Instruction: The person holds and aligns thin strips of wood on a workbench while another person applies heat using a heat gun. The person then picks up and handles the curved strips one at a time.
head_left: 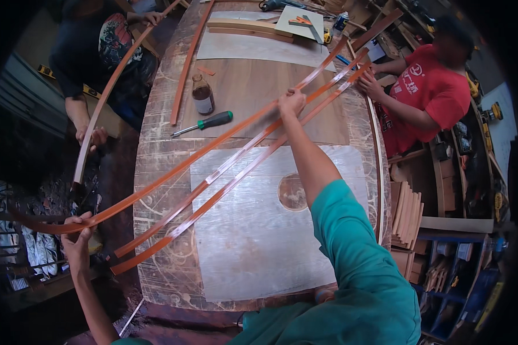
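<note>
A long, glossy orange-brown strip (pixel 178 165) runs diagonally over the table. Near its left end, past the table's edge, my left hand (pixel 77 234) pinches it between thumb and fingers. Farther up, my right hand (pixel 292 102) is closed over the same strip, its fingertips partly hidden. Two similar strips lie below it: a middle strip (pixel 188 199) and a near strip (pixel 201 206), both passing close to my right wrist. Beyond them are a green-and-black screwdriver (pixel 214 119) and a brown glass bottle (pixel 202 98) with a label.
A worn wooden table (pixel 155 129) bears a pale sheet with a round hole (pixel 293 191) and a brown panel (pixel 253 77). At left, a person in dark clothes holds another strip (pixel 102 109). A person in a red shirt (pixel 423 92) stands at right, hands near the strips' far ends.
</note>
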Motion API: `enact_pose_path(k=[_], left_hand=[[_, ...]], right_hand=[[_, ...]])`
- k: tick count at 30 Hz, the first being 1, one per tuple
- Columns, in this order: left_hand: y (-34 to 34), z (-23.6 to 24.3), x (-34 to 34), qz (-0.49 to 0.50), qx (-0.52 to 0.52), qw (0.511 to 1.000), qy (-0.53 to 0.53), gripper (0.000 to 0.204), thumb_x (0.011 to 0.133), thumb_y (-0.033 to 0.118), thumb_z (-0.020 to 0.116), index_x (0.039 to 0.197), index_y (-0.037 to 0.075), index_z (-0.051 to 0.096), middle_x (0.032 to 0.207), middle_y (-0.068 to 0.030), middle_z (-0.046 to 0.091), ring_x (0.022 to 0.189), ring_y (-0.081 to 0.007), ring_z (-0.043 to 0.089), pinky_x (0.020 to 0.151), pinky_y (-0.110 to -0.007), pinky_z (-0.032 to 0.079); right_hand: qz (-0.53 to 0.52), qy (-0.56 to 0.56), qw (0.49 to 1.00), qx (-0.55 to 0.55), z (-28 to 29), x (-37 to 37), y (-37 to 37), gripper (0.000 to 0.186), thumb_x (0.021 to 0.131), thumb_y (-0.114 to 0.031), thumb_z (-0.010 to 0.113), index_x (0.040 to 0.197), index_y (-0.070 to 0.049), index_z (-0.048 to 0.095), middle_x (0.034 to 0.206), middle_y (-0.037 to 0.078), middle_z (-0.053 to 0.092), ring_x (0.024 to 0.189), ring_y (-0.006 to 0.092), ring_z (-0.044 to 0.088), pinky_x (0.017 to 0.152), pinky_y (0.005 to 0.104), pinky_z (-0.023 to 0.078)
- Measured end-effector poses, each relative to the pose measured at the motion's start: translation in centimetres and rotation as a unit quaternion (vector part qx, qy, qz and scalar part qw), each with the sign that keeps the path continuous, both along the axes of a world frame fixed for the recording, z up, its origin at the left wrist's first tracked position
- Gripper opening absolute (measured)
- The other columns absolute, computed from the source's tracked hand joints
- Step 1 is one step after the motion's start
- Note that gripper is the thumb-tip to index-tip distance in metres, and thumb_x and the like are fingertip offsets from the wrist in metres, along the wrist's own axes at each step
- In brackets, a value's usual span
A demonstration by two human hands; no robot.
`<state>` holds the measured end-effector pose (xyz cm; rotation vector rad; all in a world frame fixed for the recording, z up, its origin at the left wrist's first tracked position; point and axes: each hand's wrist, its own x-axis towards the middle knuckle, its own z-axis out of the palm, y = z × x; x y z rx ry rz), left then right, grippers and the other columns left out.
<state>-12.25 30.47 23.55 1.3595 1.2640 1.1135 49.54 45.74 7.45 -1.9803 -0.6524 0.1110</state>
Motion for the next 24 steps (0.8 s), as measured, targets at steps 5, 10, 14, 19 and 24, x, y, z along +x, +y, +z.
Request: enact_pose_path(k=[5,10,14,19,24], left_hand=[[2.3,-3.8,1.3,-0.023,-0.068,0.997,0.025,0.026,0.079,0.002,0.070,0.101,0.003,0.055,0.115,-0.0175,0.061,0.104,-0.0199,0.061,0.091,-0.032,0.052],[3.4,-6.0,1.8,-0.091,-0.062,0.990,0.088,0.022,0.080,-0.002,0.067,0.099,0.003,0.057,0.116,-0.0173,0.062,0.104,-0.0190,0.061,0.094,-0.032,0.046],[2.6,-5.8,2.1,-0.092,-0.070,0.988,0.098,0.021,0.080,-0.001,0.066,0.099,0.002,0.057,0.117,-0.0166,0.061,0.104,-0.0180,0.060,0.093,-0.031,0.047],[1.2,-5.3,2.9,-0.090,-0.092,0.984,0.124,0.024,0.083,0.001,0.066,0.105,0.000,0.058,0.119,-0.0146,0.060,0.106,-0.0172,0.059,0.093,-0.029,0.047],[0.6,-5.5,3.4,-0.105,-0.071,0.986,0.106,0.026,0.084,0.010,0.069,0.106,0.000,0.060,0.119,-0.0136,0.061,0.106,-0.0181,0.060,0.093,-0.029,0.047]], right_hand=[[0.085,-0.139,0.975,-0.148,-2.3,0.9,0.9,0.024,0.075,-0.014,0.061,0.094,-0.005,0.070,0.101,0.018,0.060,0.101,0.0332,0.057,0.093,0.0393,0.045],[0.119,-0.183,0.951,-0.218,-2.2,0.0,0.0,0.025,0.074,-0.014,0.061,0.094,-0.003,0.070,0.111,0.020,0.055,0.111,0.0352,0.051,0.096,0.0414,0.043],[0.104,-0.192,0.938,-0.269,0.0,-0.6,-1.3,0.025,0.075,-0.013,0.060,0.096,-0.002,0.069,0.118,0.021,0.050,0.116,0.0358,0.046,0.097,0.0423,0.043],[0.151,-0.228,0.919,-0.284,-0.4,1.1,-1.2,0.027,0.076,-0.012,0.059,0.099,-0.003,0.070,0.116,0.025,0.056,0.111,0.0378,0.053,0.097,0.0429,0.044],[0.185,-0.217,0.911,-0.297,-0.9,2.4,-1.8,0.030,0.076,-0.015,0.060,0.102,-0.004,0.069,0.111,0.027,0.062,0.108,0.0398,0.057,0.095,0.0437,0.045]])
